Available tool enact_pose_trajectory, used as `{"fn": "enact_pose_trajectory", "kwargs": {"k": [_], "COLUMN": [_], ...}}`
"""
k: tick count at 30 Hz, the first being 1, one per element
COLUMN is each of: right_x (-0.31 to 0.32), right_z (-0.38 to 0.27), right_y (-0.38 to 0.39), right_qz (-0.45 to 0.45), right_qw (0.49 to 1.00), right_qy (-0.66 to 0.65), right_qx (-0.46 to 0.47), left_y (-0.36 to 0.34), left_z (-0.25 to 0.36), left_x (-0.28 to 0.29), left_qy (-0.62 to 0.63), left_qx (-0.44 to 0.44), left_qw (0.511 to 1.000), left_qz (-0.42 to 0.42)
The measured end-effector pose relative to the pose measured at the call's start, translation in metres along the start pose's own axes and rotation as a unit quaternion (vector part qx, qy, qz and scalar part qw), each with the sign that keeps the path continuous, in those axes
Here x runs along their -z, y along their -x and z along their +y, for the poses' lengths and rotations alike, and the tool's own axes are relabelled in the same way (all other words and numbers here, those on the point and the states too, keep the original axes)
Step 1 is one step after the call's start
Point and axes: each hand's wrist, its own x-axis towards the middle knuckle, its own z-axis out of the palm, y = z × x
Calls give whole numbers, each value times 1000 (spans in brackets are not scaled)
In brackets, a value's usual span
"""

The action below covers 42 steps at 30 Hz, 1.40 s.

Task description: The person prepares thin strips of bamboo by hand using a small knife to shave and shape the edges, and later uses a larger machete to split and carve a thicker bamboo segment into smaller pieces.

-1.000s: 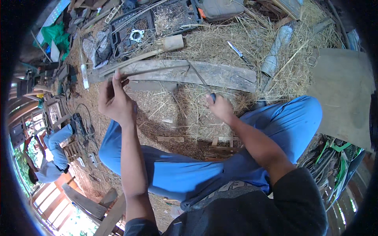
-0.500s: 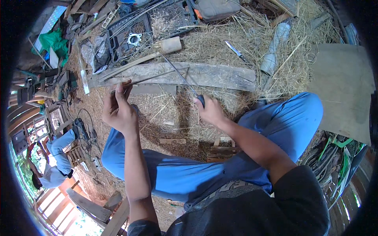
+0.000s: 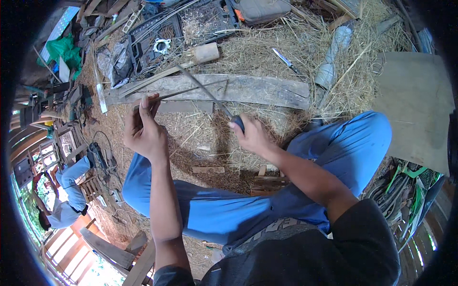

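Observation:
My left hand [image 3: 147, 131], raised at the left, pinches the brown end of a thin, tapered dark rod [image 3: 191, 90] between thumb and fingers. The rod points right, above a long weathered board [image 3: 272, 91]. Closed around a black handle, my right hand [image 3: 255, 137] holds a long grey file [image 3: 208, 93]. The file slants up and to the left and crosses the rod near its middle. Whether the two touch I cannot tell.
Straw covers the ground. A knife [image 3: 286, 61] lies beyond the board, near a pale cylinder [image 3: 329, 62]. A wooden block [image 3: 206, 54] and a black tool case [image 3: 143, 50] sit at the far left. Another person [image 3: 69, 190] is at the left edge.
The file has shifted up and to the left along the rod and shows a broader side. My right hand has moved slightly left. My left hand stays nearly still.

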Motion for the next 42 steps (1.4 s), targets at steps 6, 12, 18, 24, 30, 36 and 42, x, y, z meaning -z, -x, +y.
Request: {"fn": "enact_pose_trajectory", "kwargs": {"k": [6, 12, 18, 24, 30, 36, 42], "right_x": [3, -4, -6, 7, 11, -5, 6], "right_z": [34, 42, 44, 52, -16, 18, 25], "right_y": [-16, -7, -8, -18, -11, 0, -16], "right_qz": [61, 37, 43, 39, -3, 52, 17], "right_qw": [996, 999, 996, 983, 999, 996, 995], "right_qy": [37, 8, 75, 121, 6, -5, -46], "right_qx": [-55, -26, -19, -136, 53, 77, -83], "left_y": [-2, -8, -3, -7, -5, 3, 4], "left_z": [-6, -4, 3, -6, -2, 0, -5], "left_x": [1, -3, -5, -2, -1, -10, -6], "left_qy": [7, 12, -8, -1, 0, -12, 10], "left_qx": [12, 21, 4, -1, -4, -13, -27], "left_qw": [1000, 999, 1000, 1000, 1000, 999, 999], "left_qz": [23, 32, 22, 13, -22, -28, -40]}}
